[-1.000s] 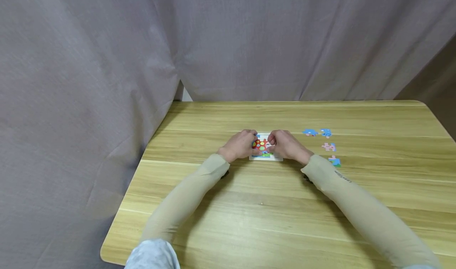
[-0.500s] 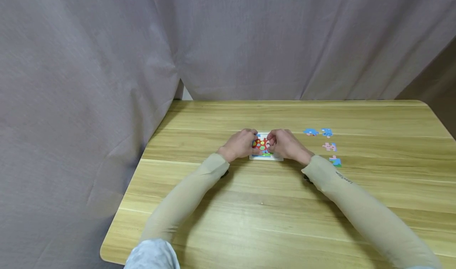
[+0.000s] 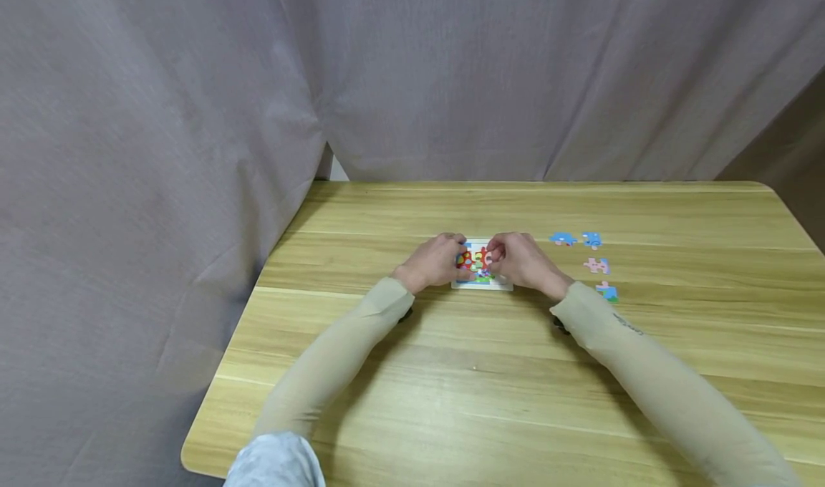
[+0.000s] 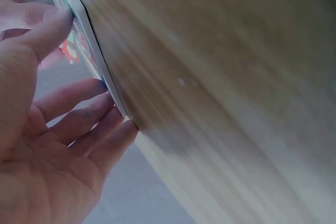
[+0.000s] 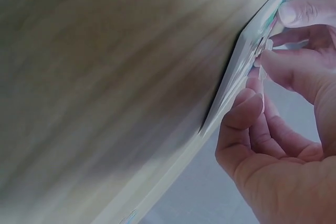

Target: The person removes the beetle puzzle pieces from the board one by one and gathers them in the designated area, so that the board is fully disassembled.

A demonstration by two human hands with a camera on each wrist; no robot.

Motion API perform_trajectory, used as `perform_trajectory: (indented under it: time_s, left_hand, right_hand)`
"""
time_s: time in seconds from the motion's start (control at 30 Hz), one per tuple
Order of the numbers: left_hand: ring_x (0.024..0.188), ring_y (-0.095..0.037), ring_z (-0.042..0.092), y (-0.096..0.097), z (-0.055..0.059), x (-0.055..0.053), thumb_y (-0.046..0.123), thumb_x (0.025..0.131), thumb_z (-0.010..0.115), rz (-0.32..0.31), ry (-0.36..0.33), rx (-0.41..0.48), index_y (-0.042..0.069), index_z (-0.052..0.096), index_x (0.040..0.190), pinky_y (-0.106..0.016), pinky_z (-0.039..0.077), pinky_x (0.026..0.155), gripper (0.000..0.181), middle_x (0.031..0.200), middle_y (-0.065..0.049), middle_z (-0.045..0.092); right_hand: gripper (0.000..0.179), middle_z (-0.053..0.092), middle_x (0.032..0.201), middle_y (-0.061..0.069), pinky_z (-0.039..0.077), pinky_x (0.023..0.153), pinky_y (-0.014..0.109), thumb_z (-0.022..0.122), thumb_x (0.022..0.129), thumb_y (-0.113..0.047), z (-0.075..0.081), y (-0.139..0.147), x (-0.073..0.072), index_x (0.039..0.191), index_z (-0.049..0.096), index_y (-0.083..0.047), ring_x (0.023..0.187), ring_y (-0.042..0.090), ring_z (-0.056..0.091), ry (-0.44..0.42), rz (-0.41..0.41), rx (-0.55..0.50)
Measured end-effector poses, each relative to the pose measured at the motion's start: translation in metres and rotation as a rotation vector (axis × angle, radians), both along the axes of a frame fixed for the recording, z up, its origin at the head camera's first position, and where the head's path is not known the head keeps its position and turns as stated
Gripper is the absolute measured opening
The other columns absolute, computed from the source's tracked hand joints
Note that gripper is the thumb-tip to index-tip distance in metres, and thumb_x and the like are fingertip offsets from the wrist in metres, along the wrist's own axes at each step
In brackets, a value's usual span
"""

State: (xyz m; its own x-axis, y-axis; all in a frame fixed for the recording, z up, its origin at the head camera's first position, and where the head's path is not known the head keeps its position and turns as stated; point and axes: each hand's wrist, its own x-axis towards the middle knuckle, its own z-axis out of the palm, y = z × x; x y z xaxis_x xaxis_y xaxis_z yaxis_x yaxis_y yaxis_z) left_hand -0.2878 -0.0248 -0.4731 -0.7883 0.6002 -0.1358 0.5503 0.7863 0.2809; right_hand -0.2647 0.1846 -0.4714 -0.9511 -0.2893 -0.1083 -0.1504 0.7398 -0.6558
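A small white puzzle board [image 3: 501,286] lies on the wooden table between both hands. My left hand [image 3: 438,261] is spread over its left side, with the fingers fairly straight. In the left wrist view its thumb [image 4: 52,30] presses the board's face and its fingertips rest at the edge. Between thumb and fingers, my right hand [image 3: 519,261] pinches a red puzzle piece [image 3: 485,258], which also shows as a red and green piece [image 4: 68,51] in the left wrist view. The piece is tilted up off the board, its thin edge toward the right wrist camera. Pieces with red, spots and green lie in the board.
Several loose puzzle pieces lie right of the board: two blue ones at the back, one a blue piece [image 3: 591,239], then a pink piece [image 3: 596,266] and a blue-green piece [image 3: 607,292]. A grey curtain [image 3: 451,79] hangs behind the table [image 3: 412,372].
My right hand has moved slightly right and up, and the red piece in its fingers now stands apart from the pieces on its left. The left hand stays in place.
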Motion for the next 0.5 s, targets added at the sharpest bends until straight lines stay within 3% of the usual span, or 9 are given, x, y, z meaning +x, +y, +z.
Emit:
perform_trajectory:
  time_s: [0.23, 0.5]
  left_hand:
    - [0.156, -0.03, 0.051, -0.001, 0.001, 0.0, 0.055, 0.091, 0.087, -0.002, -0.032, -0.016, 0.006, 0.066, 0.149, -0.04, 0.051, 0.125, 0.079, 0.17, -0.009, 0.051]
    - [0.158, -0.029, 0.048, -0.001, 0.001, -0.001, 0.061, 0.082, 0.091, -0.016, 0.008, -0.068, 0.011, 0.065, 0.152, -0.041, 0.047, 0.129, 0.09, 0.17, -0.007, 0.051]
  right_hand:
    - [0.027, 0.073, 0.102, 0.014, 0.055, 0.082, 0.029, 0.078, 0.093, -0.002, 0.001, 0.011, 0.003, 0.119, 0.071, 0.005, 0.09, 0.022, 0.066, 0.004, -0.013, -0.011]
    - [0.022, 0.073, 0.098, 0.013, 0.052, 0.076, 0.023, 0.075, 0.094, 0.0, 0.0, 0.027, 0.005, 0.115, 0.073, 0.006, 0.088, 0.02, 0.065, 0.048, 0.0, -0.046]
